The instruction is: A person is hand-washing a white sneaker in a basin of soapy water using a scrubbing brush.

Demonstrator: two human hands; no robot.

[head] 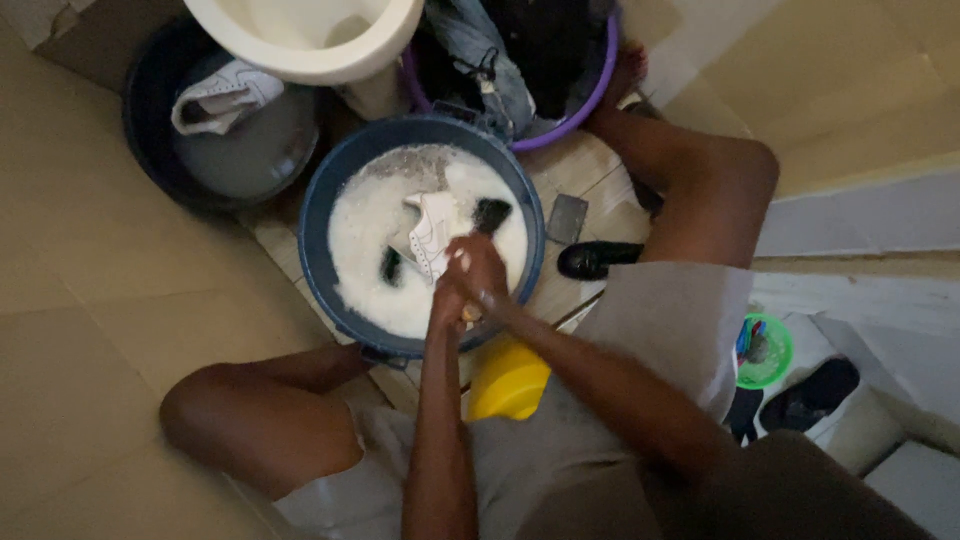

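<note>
A white sneaker [432, 232] lies in white suds inside a blue basin [318, 200] between my knees. My right hand [483, 270] presses on the sneaker's near end, foam on the knuckles. My left hand [447, 300] is tucked under and beside it, also at the shoe; the fingers are mostly hidden. A dark item [492, 212] pokes out of the foam just past my right hand, and another dark bit [391, 266] shows to the left of the shoe.
A second white sneaker [222, 97] rests in a dark basin of grey water [150, 150] at upper left. A cream toilet bowl [310, 40], a purple basin of dark clothes [585, 105], a black shoe [595, 260], a yellow container [510, 380] and a green tub [770, 352] surround me.
</note>
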